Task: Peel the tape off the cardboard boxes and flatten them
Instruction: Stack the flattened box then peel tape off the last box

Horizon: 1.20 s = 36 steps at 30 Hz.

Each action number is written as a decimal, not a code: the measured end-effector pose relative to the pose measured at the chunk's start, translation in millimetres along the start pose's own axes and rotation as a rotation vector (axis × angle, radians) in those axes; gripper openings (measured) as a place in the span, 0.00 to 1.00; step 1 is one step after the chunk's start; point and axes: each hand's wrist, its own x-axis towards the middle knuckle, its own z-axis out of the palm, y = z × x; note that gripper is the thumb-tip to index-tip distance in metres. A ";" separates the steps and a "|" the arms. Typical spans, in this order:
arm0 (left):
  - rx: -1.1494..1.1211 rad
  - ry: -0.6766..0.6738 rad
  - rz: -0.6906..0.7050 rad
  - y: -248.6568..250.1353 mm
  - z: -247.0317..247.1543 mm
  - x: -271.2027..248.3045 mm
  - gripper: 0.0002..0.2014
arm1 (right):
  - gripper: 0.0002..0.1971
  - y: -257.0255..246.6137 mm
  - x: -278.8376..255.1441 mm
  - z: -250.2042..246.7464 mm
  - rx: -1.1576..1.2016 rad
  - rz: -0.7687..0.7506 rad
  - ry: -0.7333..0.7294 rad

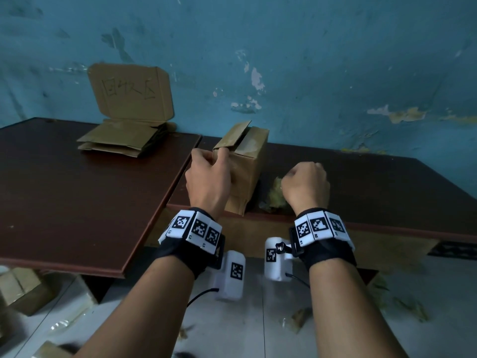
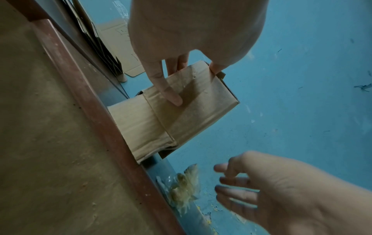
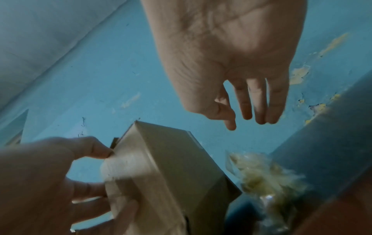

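A small brown cardboard box (image 1: 245, 164) stands upright on the dark table (image 1: 361, 182) near its front edge, with one top flap lifted. My left hand (image 1: 219, 157) grips its upper left corner; in the left wrist view the thumb (image 2: 173, 95) presses the near face of the box (image 2: 191, 120) and the fingers curl over the top. A paler strip runs over the top and down that face. My right hand (image 1: 305, 184) hovers right of the box, above a crumpled wad of peeled tape (image 1: 277, 193). Its fingers (image 3: 259, 109) hang relaxed and hold nothing.
A stack of flattened boxes (image 1: 118, 140) lies at the back of the raised left tabletop (image 1: 64, 202), under a cardboard sign (image 1: 131, 91) leaning on the blue wall. More boxes (image 1: 20, 288) sit on the floor lower left, tape scraps (image 1: 402, 306) lower right.
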 end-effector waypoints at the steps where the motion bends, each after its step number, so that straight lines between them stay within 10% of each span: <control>1: -0.002 0.001 0.004 -0.2 0.1 0.3 0.13 | 0.12 -1.9 1.0 -2.2 0.040 -0.024 0.025; 9: 0.034 -0.056 0.088 -4.4 4.9 -0.8 0.21 | 0.28 -24.2 -2.0 -0.7 0.608 -0.076 -0.234; 21: -0.040 -0.216 0.364 -8.2 8.2 -4.7 0.25 | 0.17 -20.3 1.7 -4.9 0.823 -0.106 -0.045; 36: 0.030 -0.168 0.279 -19.3 12.8 -0.1 0.32 | 0.31 -19.7 -6.0 4.8 0.617 -0.246 0.022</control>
